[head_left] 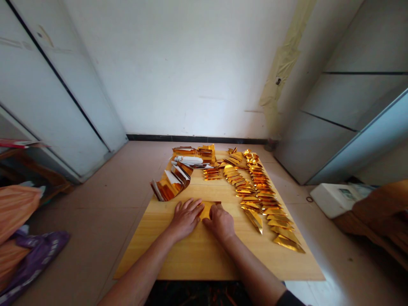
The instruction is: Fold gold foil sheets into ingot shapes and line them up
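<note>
A sheet of gold foil paper (207, 209) lies on the wooden board (191, 263) in front of me. My left hand (185, 217) rests flat on its left side, fingers spread. On its right side, my right hand (222, 222) is closed, with curled fingers pressed on the paper and the thumb towards the middle; the fingertips are partly hidden. Folded gold paper pieces (237, 176) overlap in a curved row to the right. Beyond them, a longer row of similar folded pieces (264, 191) follows the board's right side.
Loose stacks of gold and white sheets (174, 182) stand curled at the board's far left, near a white roll or bundle (188, 160). Orange and purple bags (41, 255) lie on the floor at left. A white box (331, 199) stands at right, below a grey cabinet (334, 123).
</note>
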The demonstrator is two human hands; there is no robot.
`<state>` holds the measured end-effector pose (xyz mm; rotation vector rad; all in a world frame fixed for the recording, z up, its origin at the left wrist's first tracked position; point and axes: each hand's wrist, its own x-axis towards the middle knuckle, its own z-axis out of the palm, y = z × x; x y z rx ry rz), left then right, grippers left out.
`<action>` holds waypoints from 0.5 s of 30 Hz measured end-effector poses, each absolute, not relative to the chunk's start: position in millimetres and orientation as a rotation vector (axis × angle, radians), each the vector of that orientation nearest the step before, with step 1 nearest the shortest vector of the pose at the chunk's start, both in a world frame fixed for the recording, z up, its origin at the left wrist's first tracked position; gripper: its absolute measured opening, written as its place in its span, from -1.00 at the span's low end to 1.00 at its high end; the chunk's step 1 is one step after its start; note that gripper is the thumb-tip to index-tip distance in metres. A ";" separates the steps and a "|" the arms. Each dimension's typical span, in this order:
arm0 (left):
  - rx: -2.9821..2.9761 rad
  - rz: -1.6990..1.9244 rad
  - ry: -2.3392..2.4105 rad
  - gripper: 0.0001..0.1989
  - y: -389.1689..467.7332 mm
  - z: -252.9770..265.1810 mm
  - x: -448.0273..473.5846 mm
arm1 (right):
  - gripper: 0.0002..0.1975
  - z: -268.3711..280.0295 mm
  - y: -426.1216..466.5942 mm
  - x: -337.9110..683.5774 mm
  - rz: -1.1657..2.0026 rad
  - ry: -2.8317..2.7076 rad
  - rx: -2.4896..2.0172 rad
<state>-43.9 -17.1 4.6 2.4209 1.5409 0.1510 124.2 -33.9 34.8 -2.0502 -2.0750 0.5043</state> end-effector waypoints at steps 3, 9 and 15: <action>2.401 0.105 1.535 -0.49 -15.6 7.1 -44.2 | -0.86 34.7 -34.2 128.1 0.532 -2.069 -2.059; 2.389 0.003 1.503 -0.47 -11.1 15.4 -45.8 | -0.91 32.9 -31.7 155.0 0.649 -1.975 -2.013; 2.373 -0.083 1.461 -0.44 -8.8 24.4 -46.1 | -0.80 27.7 -30.0 166.9 0.717 -1.911 -1.970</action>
